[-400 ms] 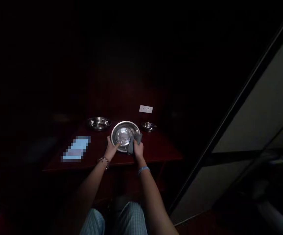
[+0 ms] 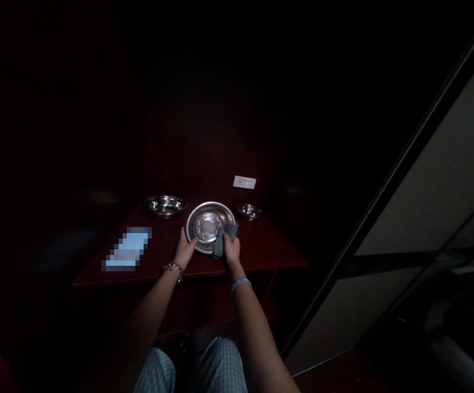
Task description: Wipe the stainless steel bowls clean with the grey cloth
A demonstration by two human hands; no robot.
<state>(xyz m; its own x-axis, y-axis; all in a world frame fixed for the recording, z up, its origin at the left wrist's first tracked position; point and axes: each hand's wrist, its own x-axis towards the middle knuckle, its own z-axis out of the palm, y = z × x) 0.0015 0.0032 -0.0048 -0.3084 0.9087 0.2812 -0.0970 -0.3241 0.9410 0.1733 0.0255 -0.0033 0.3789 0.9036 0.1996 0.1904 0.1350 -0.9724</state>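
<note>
A round stainless steel bowl (image 2: 207,225) is held up above the front of the table, tilted so that its inside faces me. My left hand (image 2: 185,249) grips its lower left rim, thumb over the inside edge. On the lower right side, my right hand (image 2: 231,249) is closed on a grey cloth (image 2: 219,243), which lies over the bowl's rim and inner wall. The fingers behind the bowl and cloth are hidden.
On the dark red table (image 2: 155,272), a second steel bowl (image 2: 165,206) stands at the back left and a smaller one (image 2: 249,212) at the back right. A blurred-out bright panel (image 2: 128,249) lies left. A white socket plate (image 2: 244,182) is on the wall behind.
Both hands stay almost in place on the bowl. The bowl and cloth have shifted only very slightly.
</note>
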